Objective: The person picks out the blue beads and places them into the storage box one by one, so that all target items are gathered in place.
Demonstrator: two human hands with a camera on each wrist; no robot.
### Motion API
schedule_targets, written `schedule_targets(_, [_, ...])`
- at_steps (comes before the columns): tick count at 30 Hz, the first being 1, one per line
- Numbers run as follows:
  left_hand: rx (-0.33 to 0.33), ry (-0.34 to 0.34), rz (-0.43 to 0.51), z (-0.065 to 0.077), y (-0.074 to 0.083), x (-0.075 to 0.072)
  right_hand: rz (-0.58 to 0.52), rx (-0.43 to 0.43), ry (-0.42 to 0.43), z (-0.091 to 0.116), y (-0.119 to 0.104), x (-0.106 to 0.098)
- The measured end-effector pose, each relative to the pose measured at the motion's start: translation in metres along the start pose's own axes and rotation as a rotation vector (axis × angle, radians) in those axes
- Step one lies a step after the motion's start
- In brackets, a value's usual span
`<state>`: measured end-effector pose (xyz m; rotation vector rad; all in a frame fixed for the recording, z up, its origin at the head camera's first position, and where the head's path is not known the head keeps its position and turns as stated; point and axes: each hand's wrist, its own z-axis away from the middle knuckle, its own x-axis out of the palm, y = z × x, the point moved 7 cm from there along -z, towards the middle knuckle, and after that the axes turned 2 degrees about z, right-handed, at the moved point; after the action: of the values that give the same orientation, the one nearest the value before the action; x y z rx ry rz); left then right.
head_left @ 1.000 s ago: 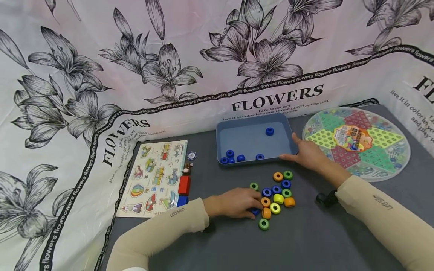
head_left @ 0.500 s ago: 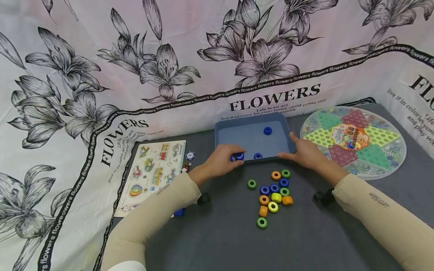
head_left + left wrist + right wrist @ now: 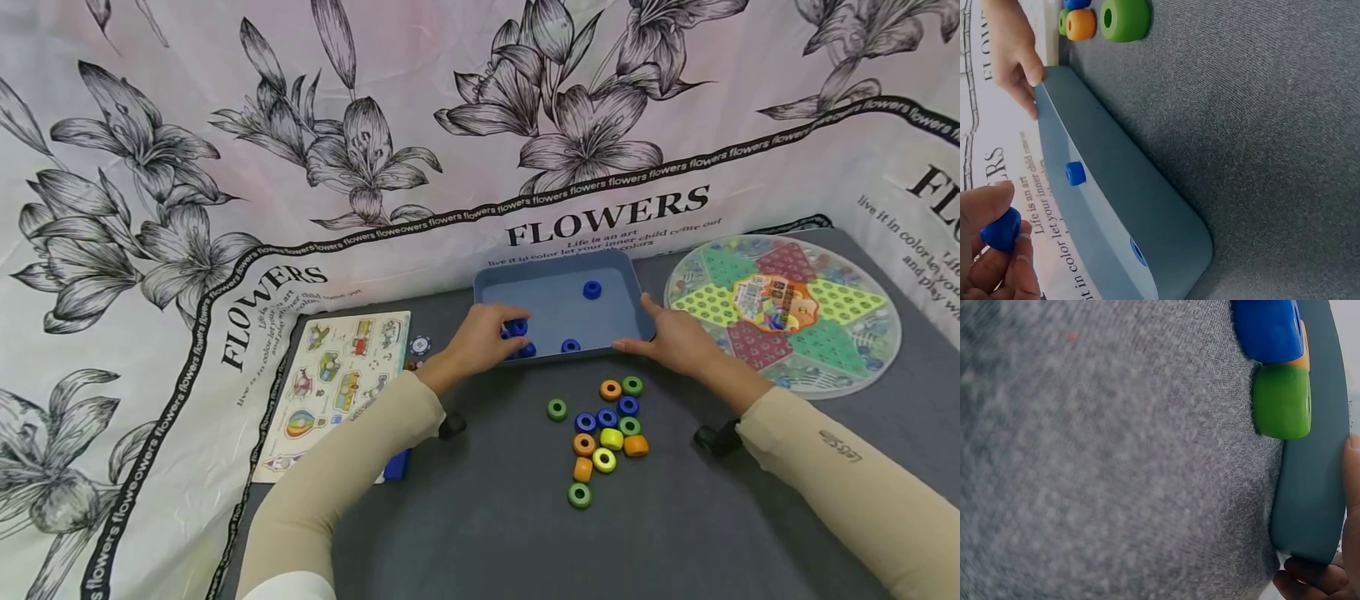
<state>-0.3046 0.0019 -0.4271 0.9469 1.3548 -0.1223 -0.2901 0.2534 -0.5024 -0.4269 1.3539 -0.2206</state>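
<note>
My left hand (image 3: 480, 340) pinches a blue bead (image 3: 1002, 230) between thumb and fingers, above the left end of the blue-grey tray (image 3: 551, 304). Inside the tray, a blue bead (image 3: 592, 289) lies toward the back and another blue bead (image 3: 571, 346) by the front wall. More blue beads sit near the left fingers, partly hidden by them. My right hand (image 3: 678, 335) grips the tray's front right corner, and in the right wrist view its fingers (image 3: 1313, 580) curl under that corner.
Loose beads lie before the tray, among them a yellow bead (image 3: 603, 458), an orange bead (image 3: 636, 445) and a green bead (image 3: 579, 495). A picture puzzle board (image 3: 330, 383) is at left, with a poker chip (image 3: 421, 344) beside it. A round game board (image 3: 783, 317) lies at right.
The left hand has gone from the loose beads up to the tray, bringing a blue bead. It has since risen slightly at the tray's left end. The right hand stays on the corner.
</note>
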Motion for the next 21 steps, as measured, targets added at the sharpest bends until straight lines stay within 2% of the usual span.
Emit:
schedule_targets(8, [-0.021,-0.041,-0.006,-0.0002,-0.0037,0.0029,-0.007,-0.003,0.0,0.0011,0.0003,0.0008])
schedule_targets(13, [-0.039,-0.033,0.03,0.0022,-0.0039,-0.0004,-0.017,-0.007,0.005,0.0021,0.0011,0.0015])
schedule_targets(17, [-0.019,-0.023,0.036,0.0042,-0.0016,-0.0008,-0.018,-0.012,0.015,0.0024,0.0002,0.0011])
schedule_targets(21, [0.036,-0.024,0.03,0.0061,0.0029,0.0045,-0.011,-0.022,0.021,0.0021,-0.0022,0.0002])
